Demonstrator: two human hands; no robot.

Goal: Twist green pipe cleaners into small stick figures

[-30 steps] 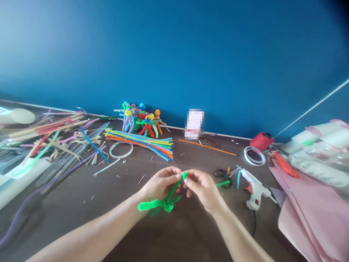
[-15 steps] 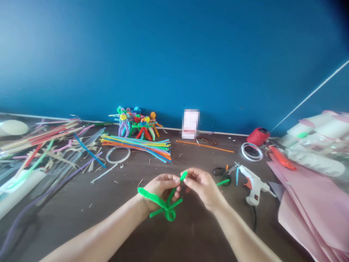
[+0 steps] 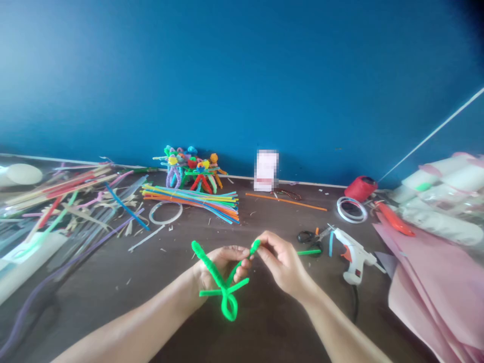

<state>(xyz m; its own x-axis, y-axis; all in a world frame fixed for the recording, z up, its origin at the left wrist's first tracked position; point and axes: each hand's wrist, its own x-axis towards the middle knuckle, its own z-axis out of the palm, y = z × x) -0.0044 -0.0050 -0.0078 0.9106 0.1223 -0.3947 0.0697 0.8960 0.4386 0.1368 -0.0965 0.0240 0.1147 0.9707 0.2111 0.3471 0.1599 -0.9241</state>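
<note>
green pipe-cleaner shape [image 3: 213, 270] is held on the near side of the multicoloured bundle [image 3: 192, 200]. left hand [image 3: 222, 254] pinches one strand, right hand [image 3: 283, 262] its tip, grips narrow; apparent end-wrapping calls for steady tension.

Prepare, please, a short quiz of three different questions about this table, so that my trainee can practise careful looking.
1. Multiple choice: what colour is the fuzzy figure between the fingers of the left hand and the right hand?
A) purple
B) green
C) orange

2. True or false: the white glue gun lies to the right of the scissors.

3. Fill in the missing word: beyond the bundle of coloured stems, a group of small figures stands close to a ____ wall.

Key: 1. B; 2. true; 3. blue
</note>
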